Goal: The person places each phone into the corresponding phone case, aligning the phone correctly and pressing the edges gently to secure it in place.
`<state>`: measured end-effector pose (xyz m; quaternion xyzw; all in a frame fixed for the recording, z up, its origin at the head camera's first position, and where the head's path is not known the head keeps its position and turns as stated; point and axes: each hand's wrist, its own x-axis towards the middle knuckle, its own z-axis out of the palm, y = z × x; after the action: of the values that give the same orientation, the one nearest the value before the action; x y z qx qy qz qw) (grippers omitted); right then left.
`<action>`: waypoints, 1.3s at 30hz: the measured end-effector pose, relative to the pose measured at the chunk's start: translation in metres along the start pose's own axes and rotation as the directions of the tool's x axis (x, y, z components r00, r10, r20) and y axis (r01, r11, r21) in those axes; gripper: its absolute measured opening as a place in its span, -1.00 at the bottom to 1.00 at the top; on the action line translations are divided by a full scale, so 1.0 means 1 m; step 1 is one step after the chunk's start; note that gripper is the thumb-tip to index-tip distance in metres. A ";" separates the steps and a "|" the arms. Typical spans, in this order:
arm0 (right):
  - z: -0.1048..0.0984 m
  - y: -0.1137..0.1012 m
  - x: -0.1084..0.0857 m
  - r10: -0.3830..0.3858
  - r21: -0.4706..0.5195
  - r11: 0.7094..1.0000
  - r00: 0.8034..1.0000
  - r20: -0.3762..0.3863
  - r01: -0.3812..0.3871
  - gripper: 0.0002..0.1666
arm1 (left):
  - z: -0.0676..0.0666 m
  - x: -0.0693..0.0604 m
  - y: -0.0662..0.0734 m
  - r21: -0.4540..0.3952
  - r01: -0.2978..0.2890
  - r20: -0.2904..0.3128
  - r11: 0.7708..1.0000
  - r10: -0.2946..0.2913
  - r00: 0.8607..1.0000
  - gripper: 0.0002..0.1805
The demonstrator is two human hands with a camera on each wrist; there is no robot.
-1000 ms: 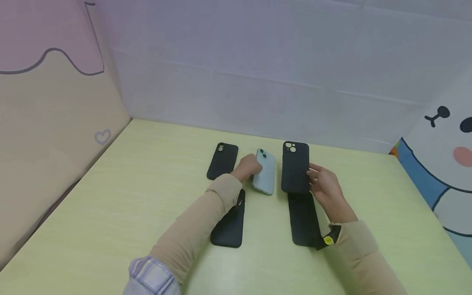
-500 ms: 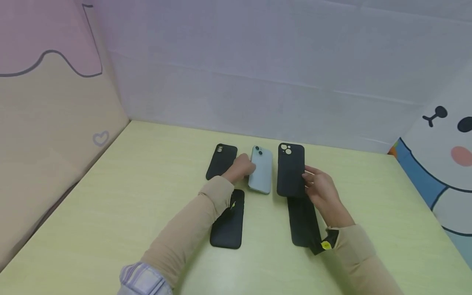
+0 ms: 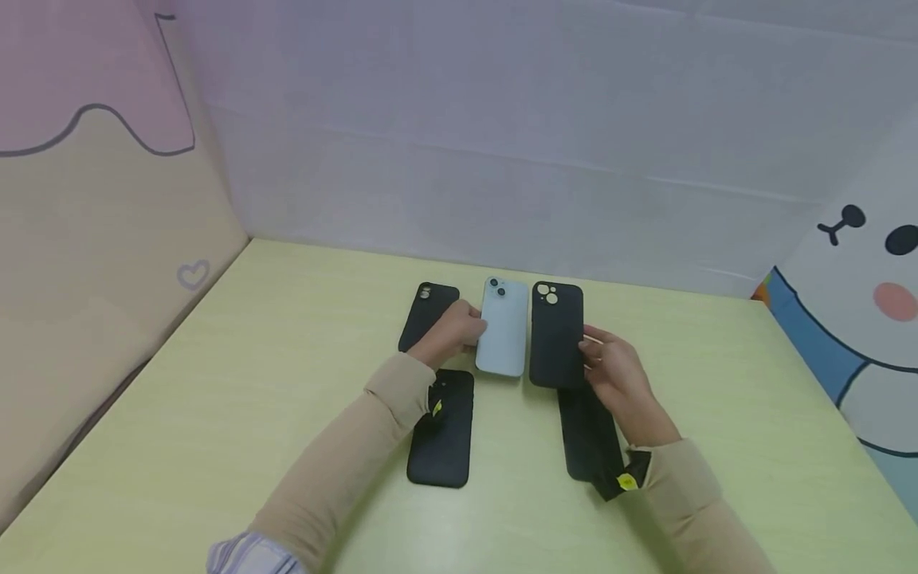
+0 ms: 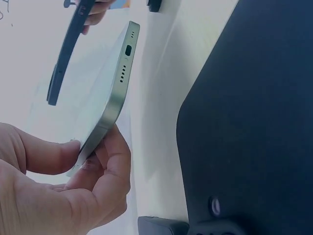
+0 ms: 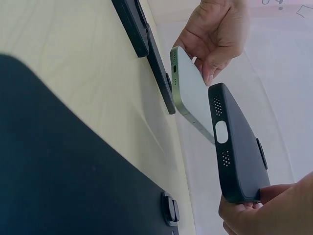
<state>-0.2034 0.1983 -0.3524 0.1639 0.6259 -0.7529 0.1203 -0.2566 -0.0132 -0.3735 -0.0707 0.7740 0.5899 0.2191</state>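
Note:
A light blue phone (image 3: 502, 331) is pinched by its left long edge between the thumb and fingers of my left hand (image 3: 452, 328). In the left wrist view the phone (image 4: 117, 93) is off the table, its port end facing the camera. My right hand (image 3: 617, 371) grips a black phone case (image 3: 557, 339) by its right edge, also raised. The case's camera cutouts are at the top, and its port opening shows in the right wrist view, where the case (image 5: 237, 147) partly overlaps the phone (image 5: 193, 93). Phone and case are side by side, back faces toward the head camera.
Another black phone case (image 3: 423, 315) lies at the back left, partly behind my left hand. Dark phone-shaped items lie front left (image 3: 448, 454) and front right (image 3: 584, 442), the latter partly covered by the held case. A pale cloth wall (image 3: 502, 143) rises behind the yellowish table (image 3: 215, 399).
My left hand has lifted the phone and turned it more upright, shifting slightly left. The case in my right hand has moved a little left and toward me, closer to the phone.

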 end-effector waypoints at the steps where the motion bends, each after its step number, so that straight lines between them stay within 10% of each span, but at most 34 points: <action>1: 0.000 0.000 0.000 -0.002 -0.004 1.000 1.000 0.004 0.002 -0.36 | -0.001 -0.001 -0.001 -0.012 -0.001 0.004 1.000 0.001 1.000 -0.59; 39: 0.016 0.013 0.001 -0.046 -0.039 0.998 0.999 0.016 0.047 -0.44 | -0.023 -0.023 -0.009 -0.036 -0.092 0.040 0.995 0.094 0.995 -0.63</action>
<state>-0.2011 0.1801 -0.3621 0.1413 0.6432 -0.7443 0.1108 -0.2390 -0.0411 -0.3669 -0.0259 0.7613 0.6141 0.2062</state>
